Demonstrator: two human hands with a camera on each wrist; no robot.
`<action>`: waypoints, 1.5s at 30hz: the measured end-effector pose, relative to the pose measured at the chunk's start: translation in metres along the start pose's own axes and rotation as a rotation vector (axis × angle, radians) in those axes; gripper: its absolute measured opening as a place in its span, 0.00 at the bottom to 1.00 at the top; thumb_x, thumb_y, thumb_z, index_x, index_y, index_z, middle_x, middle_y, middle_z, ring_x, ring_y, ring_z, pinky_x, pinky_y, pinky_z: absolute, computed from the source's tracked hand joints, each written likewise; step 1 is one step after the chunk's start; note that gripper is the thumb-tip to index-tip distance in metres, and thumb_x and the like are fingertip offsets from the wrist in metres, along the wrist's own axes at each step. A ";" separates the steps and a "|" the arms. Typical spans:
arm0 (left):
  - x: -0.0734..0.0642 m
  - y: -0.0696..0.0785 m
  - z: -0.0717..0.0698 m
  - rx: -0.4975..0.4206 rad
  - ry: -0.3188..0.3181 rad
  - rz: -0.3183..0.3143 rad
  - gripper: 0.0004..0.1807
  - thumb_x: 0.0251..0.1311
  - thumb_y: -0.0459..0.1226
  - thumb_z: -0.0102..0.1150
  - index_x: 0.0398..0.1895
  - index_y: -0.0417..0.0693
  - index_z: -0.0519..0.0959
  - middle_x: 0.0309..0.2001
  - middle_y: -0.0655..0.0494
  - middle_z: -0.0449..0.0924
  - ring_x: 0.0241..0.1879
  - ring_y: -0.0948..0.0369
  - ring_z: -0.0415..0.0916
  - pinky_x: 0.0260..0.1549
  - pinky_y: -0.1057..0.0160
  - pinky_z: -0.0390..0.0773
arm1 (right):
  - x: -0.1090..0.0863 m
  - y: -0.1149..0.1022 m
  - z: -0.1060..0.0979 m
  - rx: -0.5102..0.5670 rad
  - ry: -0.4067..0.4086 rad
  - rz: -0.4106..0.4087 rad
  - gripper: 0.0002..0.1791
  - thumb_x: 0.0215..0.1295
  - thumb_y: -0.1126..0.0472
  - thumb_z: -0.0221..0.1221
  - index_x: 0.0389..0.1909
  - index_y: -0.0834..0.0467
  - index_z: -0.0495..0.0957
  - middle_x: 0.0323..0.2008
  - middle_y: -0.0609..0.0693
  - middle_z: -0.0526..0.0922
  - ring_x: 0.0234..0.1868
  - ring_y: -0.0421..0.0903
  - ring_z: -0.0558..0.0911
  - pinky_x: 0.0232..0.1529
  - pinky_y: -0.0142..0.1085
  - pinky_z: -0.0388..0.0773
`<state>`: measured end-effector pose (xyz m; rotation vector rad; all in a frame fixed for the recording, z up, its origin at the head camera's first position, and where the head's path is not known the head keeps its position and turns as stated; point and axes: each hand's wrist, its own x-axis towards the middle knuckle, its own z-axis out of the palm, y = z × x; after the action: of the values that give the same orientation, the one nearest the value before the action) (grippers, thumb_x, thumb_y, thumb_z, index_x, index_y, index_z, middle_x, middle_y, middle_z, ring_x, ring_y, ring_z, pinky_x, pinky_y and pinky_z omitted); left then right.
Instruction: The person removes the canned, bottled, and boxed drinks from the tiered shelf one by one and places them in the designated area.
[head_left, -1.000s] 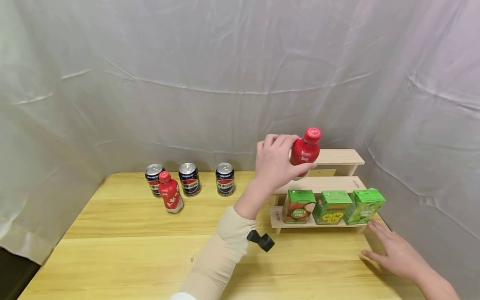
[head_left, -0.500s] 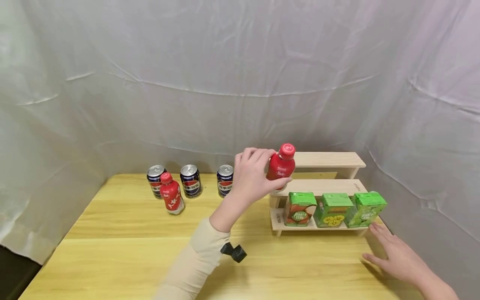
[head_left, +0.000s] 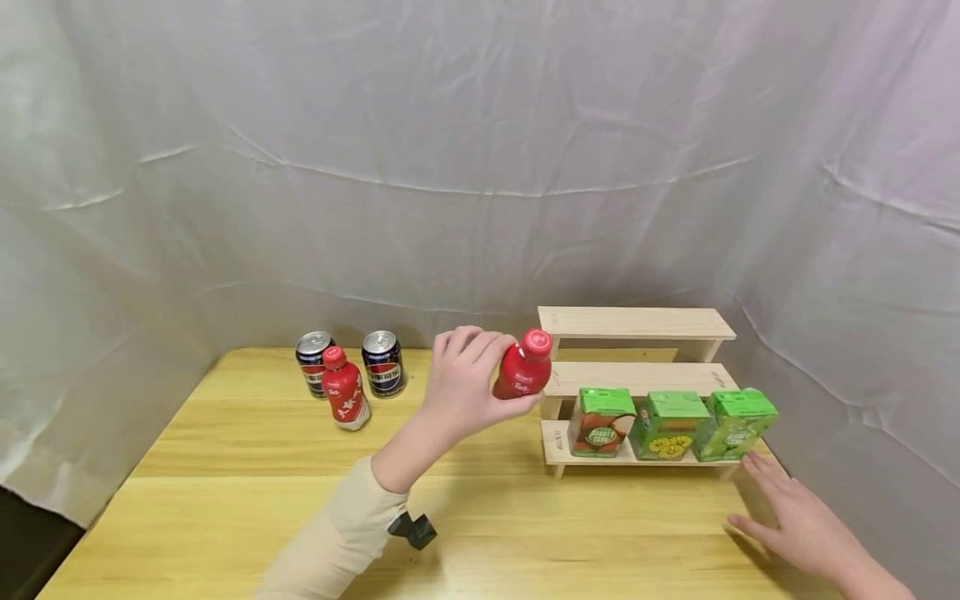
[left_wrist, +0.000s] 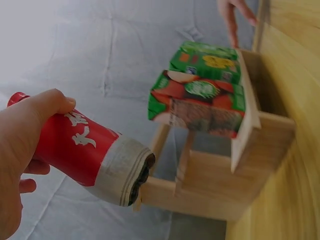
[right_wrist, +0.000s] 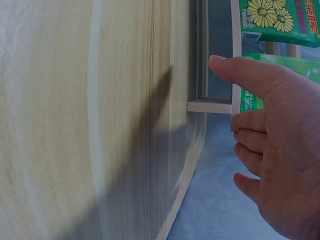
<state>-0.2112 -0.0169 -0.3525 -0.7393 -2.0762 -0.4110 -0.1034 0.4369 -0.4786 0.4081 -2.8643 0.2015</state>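
Note:
My left hand [head_left: 467, 382] grips a red drink bottle [head_left: 523, 368] in the air, just left of a three-step wooden rack [head_left: 637, 322]. In the left wrist view the bottle tilts, its pale base [left_wrist: 122, 170] pointing toward the rack and my thumb lying along its side. On the lowest step stand three green drink cartons, one with red fruit [head_left: 602, 423], one with yellow flowers [head_left: 670, 427] and a light green one [head_left: 735, 425]. Beside the rack's right front corner is my right hand [head_left: 802, 521], fingers extended, fingertips right at the step's end.
A second red bottle [head_left: 345, 389] stands on the wooden table [head_left: 225, 517] at the left. Behind it are dark blue cola cans, one partly covered [head_left: 311, 358] and another [head_left: 383, 364] to its right. Grey cloth [head_left: 480, 167] hangs behind and at both sides.
My left hand has carried the bottle leftward and lower, from over the rack to its left side. It now hides the third cola can. The right hand has stayed by the rack's corner.

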 end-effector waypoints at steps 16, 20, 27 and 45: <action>-0.040 -0.040 -0.009 0.127 -0.067 0.090 0.36 0.38 0.65 0.66 0.45 0.49 0.80 0.42 0.56 0.83 0.46 0.55 0.74 0.47 0.51 0.69 | 0.000 0.001 0.002 -0.037 0.029 -0.031 0.52 0.54 0.46 0.68 0.70 0.73 0.57 0.72 0.70 0.56 0.66 0.18 0.25 0.62 0.17 0.17; -0.050 -0.055 -0.006 0.158 -0.088 0.094 0.37 0.37 0.65 0.65 0.44 0.48 0.79 0.40 0.55 0.82 0.44 0.55 0.73 0.46 0.51 0.69 | 0.000 0.000 0.002 -0.029 0.016 -0.021 0.51 0.55 0.46 0.68 0.70 0.73 0.57 0.72 0.70 0.55 0.66 0.19 0.25 0.61 0.17 0.16; -0.064 -0.078 0.000 0.205 -0.114 0.095 0.36 0.39 0.65 0.63 0.43 0.47 0.78 0.40 0.54 0.81 0.43 0.54 0.73 0.45 0.51 0.68 | -0.001 0.000 0.002 -0.014 -0.004 -0.001 0.51 0.57 0.46 0.66 0.71 0.72 0.55 0.72 0.70 0.54 0.66 0.20 0.25 0.61 0.18 0.16; -0.090 -0.110 0.011 0.275 -0.333 -0.079 0.36 0.46 0.65 0.61 0.46 0.46 0.77 0.42 0.52 0.79 0.45 0.52 0.70 0.46 0.50 0.66 | 0.000 0.001 0.001 0.003 -0.026 0.014 0.52 0.58 0.46 0.66 0.72 0.72 0.52 0.71 0.73 0.56 0.74 0.32 0.28 0.62 0.20 0.15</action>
<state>-0.2486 -0.1274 -0.4350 -0.5918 -2.4171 -0.0409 -0.1038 0.4372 -0.4798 0.3937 -2.8934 0.2048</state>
